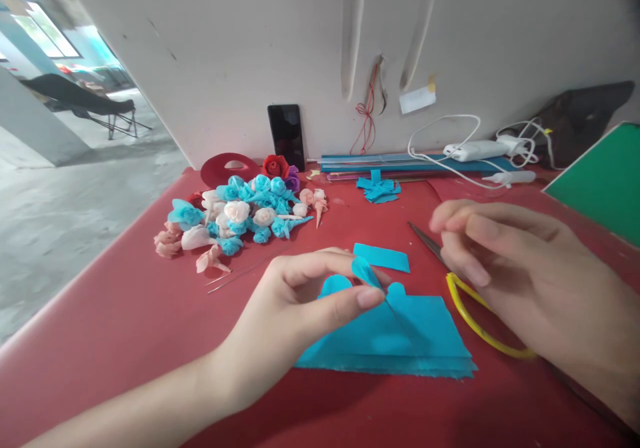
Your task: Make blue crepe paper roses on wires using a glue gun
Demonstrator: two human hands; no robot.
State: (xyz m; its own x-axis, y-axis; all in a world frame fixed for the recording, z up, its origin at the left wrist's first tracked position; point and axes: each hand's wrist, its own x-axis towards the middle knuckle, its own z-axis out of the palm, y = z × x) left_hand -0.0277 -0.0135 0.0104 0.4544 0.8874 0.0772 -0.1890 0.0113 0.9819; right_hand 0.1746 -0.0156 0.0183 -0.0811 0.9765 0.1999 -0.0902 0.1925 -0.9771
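Between thumb and fingers, my left hand (320, 295) pinches a small curled blue paper petal (367, 271) with a thin wire (399, 316) slanting down from it. Below lies a stack of blue crepe paper sheets (430, 335), with rounded cut pieces at its back edge. A blue paper strip (383, 258) rests just behind. My right hand (520, 268) is raised to the right, its thumb and fingertips drawn together; whatever they may hold is too small to make out. Scissors with yellow handles (467, 311) lie under it, partly hidden, blades pointing away.
Blue, white and pink paper flowers (237, 211) are heaped at the left, with thin wires (235, 278) in front. A phone (287, 136) leans against the wall. Blue paper scraps (379, 187), a white power strip (475, 150) with cables and a green board (605, 185) stand toward the back and right.
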